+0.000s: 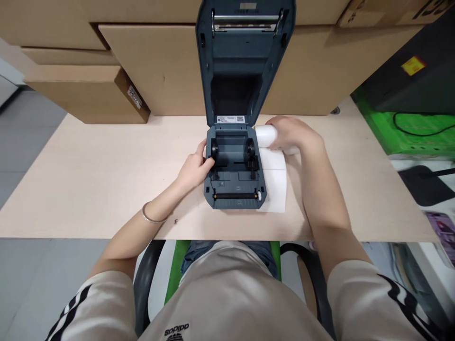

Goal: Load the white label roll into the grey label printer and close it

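Observation:
A dark grey label printer (234, 182) stands open on the table, its lid (245, 52) tipped up and back. The roll bay inside holds nothing between its two black guides. My left hand (195, 166) rests against the printer's left side, thumb hooked over the edge at the left guide, fingers curled on the casing. My right hand (292, 134) is closed round a white label roll (266, 136) just right of the printer. A strip of white label paper (275, 182) trails from the roll toward me along the printer's right side.
Cardboard boxes (156, 61) stack along the back of the light wooden table (88, 175). A green crate (408, 130) with a black cable sits at the right, below a black unit with a yellow sticker (413, 65). A chair armrest (305, 255) shows below the table edge.

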The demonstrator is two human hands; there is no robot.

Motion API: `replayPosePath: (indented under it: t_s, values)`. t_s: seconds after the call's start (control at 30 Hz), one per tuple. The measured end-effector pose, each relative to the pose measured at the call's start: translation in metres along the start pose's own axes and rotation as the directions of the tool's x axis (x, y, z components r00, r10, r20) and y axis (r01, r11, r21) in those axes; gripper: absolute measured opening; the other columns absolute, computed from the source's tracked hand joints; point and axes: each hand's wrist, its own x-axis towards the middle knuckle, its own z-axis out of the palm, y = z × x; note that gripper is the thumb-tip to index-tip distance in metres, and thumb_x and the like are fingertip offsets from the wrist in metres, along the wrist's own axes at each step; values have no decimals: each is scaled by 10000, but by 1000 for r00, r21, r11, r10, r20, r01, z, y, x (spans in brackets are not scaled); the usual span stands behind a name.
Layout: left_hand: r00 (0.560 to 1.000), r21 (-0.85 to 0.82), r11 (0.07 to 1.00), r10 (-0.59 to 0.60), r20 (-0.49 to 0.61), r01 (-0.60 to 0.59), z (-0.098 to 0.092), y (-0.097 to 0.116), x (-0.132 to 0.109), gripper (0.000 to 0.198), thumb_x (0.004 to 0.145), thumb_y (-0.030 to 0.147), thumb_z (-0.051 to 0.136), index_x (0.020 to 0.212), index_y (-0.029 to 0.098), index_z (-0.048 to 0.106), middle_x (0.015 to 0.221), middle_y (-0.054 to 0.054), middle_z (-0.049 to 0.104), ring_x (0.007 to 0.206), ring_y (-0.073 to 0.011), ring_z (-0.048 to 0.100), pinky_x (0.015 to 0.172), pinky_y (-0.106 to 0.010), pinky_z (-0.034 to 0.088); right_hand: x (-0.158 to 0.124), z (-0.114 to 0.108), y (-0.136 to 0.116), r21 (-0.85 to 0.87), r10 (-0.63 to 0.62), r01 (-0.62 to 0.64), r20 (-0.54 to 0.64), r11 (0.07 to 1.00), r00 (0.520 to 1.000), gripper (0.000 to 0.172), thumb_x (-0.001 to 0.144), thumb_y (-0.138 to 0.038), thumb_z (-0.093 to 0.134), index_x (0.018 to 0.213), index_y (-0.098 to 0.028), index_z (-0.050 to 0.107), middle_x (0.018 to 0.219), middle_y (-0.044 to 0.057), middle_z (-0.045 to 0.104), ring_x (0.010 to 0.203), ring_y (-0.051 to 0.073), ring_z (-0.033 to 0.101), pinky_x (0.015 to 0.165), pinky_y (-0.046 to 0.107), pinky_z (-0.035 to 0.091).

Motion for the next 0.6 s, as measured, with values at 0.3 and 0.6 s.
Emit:
replayPosePath:
  t_s: [0.3, 0.6]
  values:
    - [1000, 8, 1000, -9, 23, 9, -2, 2, -1, 809, 906, 385, 481, 1658, 110, 366, 601, 34, 598, 645, -244, 605, 738, -368, 516, -121, -76, 33, 114, 26, 7, -282, 993, 959, 824, 654, -702, 819, 1403, -415, 631, 1340, 96, 666, 1230, 451, 640, 1022, 631, 547]
    - [1000, 48, 999, 9, 28, -11, -4, 3, -2, 809, 907, 352, 450, 1669, 97, 357, 617, 26, 586, 659, -246, 607, 745, -363, 519, -98, -61, -43, 297, -382, 444, -244, 846, 891, 686, 676, -533, 845, 1308, -298, 719, 1331, 42, 739, 1281, 407, 667, 1143, 587, 535]
